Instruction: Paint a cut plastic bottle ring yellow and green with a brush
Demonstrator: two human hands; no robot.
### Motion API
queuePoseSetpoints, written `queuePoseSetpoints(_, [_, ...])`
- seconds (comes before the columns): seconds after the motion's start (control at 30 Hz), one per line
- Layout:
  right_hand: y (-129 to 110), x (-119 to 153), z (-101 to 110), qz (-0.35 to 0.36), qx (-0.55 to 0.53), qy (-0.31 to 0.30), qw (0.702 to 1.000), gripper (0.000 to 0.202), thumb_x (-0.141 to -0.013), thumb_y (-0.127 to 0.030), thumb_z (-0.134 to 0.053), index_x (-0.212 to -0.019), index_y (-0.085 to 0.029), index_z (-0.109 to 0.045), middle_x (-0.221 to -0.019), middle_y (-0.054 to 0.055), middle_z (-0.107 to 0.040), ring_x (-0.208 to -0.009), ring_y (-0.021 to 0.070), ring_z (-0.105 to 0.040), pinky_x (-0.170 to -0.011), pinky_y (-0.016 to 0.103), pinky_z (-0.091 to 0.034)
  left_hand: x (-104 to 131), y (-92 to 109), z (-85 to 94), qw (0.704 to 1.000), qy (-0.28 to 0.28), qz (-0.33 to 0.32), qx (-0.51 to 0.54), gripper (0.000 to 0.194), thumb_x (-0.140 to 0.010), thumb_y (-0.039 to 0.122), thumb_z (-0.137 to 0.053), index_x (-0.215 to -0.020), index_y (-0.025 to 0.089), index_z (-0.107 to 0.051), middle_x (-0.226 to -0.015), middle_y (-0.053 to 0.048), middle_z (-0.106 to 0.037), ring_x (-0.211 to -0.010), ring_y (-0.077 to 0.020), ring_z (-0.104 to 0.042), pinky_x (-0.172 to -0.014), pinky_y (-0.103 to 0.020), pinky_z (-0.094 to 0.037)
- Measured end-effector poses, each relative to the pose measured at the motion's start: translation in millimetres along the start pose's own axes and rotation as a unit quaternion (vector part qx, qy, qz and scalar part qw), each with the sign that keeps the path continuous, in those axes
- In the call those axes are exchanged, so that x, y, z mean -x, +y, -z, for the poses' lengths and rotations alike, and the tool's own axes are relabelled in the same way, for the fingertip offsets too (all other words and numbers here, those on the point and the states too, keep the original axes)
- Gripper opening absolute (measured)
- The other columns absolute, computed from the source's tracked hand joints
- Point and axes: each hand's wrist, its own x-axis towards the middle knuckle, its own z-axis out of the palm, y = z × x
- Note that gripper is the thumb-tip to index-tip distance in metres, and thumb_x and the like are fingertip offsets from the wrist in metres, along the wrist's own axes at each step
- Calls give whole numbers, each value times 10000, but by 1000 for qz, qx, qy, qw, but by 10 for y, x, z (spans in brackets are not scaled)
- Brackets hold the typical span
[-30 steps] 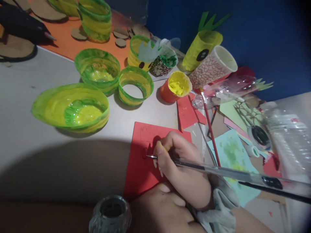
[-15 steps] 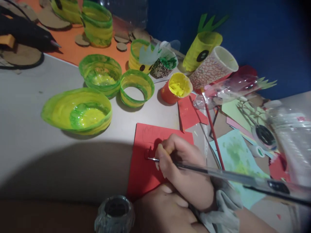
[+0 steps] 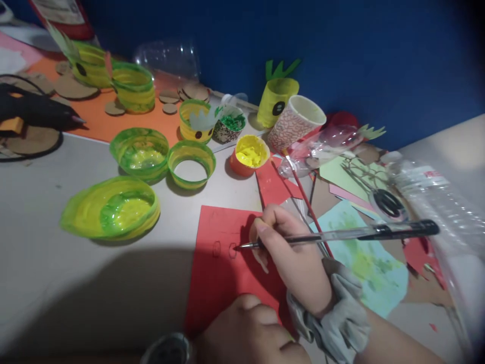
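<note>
My right hand [image 3: 290, 258], with a grey scrunchie [image 3: 333, 308] round its wrist, pinches a clear pen with a black cap end [image 3: 348, 233]. The pen's tip touches a red paper sheet [image 3: 212, 288] beside a small drawn oval. A second small oval and faint lines also show on the sheet. Resting on the lower part of the paper is my left hand [image 3: 253, 333], its fingers loosely curled; whether anything lies beneath them is hidden.
Green-yellow painted bottle pieces [image 3: 113, 208] stand at the left. Behind the sheet is a yellow paint cup [image 3: 248, 156]. A brush [image 3: 306, 202], scissors [image 3: 388, 202], paper scraps and a clear bottle [image 3: 428, 187] lie right. A glue gun [image 3: 34, 108] sits far left.
The view has shifted, showing more of the back wall. The pen has swung to a flatter angle, and two small ovals now show clearly on the red paper.
</note>
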Motion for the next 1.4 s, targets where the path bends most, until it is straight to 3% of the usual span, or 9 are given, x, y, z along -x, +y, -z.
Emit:
queuePoseSetpoints(0.13, [-9, -1, 22, 16, 101, 11, 995, 269, -935, -206, -499, -695, -181, -379, -564, -52, -434, -471, 84, -409, -458, 182, -333, 65, -169, -413, 998, 0, -35, -48, 167, -837, 328, -641, -730, 214, -580, -547, 56, -559, -556, -126, -458, -574, -289, -336])
queuePoseSetpoints(0.2, [-10, -2, 20, 21, 147, 7, 989, 258, -912, -201, -514, -683, -177, -396, -582, -45, -453, -513, 92, -428, -493, 192, -349, 75, -221, -535, 998, -12, -42, -42, 151, -866, 347, -589, -756, 243, -586, -563, 69, -567, -612, -134, -491, -632, -296, -347])
queuePoseSetpoints(0.47, [-19, -30, 75, 24, 189, -2, 982, 260, -904, -218, -529, -685, -175, -396, -587, -54, -420, -538, 92, -396, -511, 206, -308, 77, -241, -591, 998, -53, -12, -10, 214, -903, 447, -514, -854, 274, -629, -704, 52, -642, -766, -174, -551, -751, -342, -392])
queuePoseSetpoints(0.67, [12, -57, 80, 32, 196, 4, 980, 230, -892, -171, -506, -695, -177, -388, -608, -56, -414, -564, 98, -388, -536, 220, -314, 111, -256, -707, 996, -92, 17, -12, 270, -904, 397, -562, -768, 165, -589, -707, 9, -581, -720, -145, -572, -738, -343, -491])
queuePoseSetpoints(0.8, [2, -54, 67, 36, 204, 4, 978, 225, -880, -162, -507, -689, -176, -390, -597, -61, -413, -551, 92, -387, -522, 209, -314, 108, -246, -705, 995, -98, 18, -2, 288, -912, 433, -551, -876, 153, -605, -838, -18, -619, -765, -142, -592, -744, -338, -510])
queuePoseSetpoints(1.0, [-15, -58, 62, 29, 211, -7, 977, 219, -873, -183, -507, -680, -175, -402, -603, -53, -438, -554, 94, -404, -515, 205, -320, 79, -209, -690, 995, -90, 38, -4, 334, -897, 408, -542, -655, 177, -536, -588, 28, -497, -655, -146, -532, -712, -344, -477])
queuePoseSetpoints(1.13, [-21, -69, 72, 41, 216, -13, 975, 212, -856, -172, -501, -673, -174, -394, -599, -51, -425, -552, 94, -390, -510, 200, -312, 66, -203, -651, 997, -74, 15, 2, 304, -866, 444, -546, -674, 208, -554, -558, 34, -495, -687, -169, -528, -722, -346, -453])
queuePoseSetpoints(1.4, [-37, -57, 74, 30, 184, -12, 982, 251, -884, -193, -520, -671, -177, -389, -581, -40, -429, -532, 102, -404, -513, 206, -317, 23, -119, -423, 1000, -1, 16, -25, 429, -945, 470, -303, -740, 235, -597, -605, 50, -519, -706, -154, -549, -719, -323, -438])
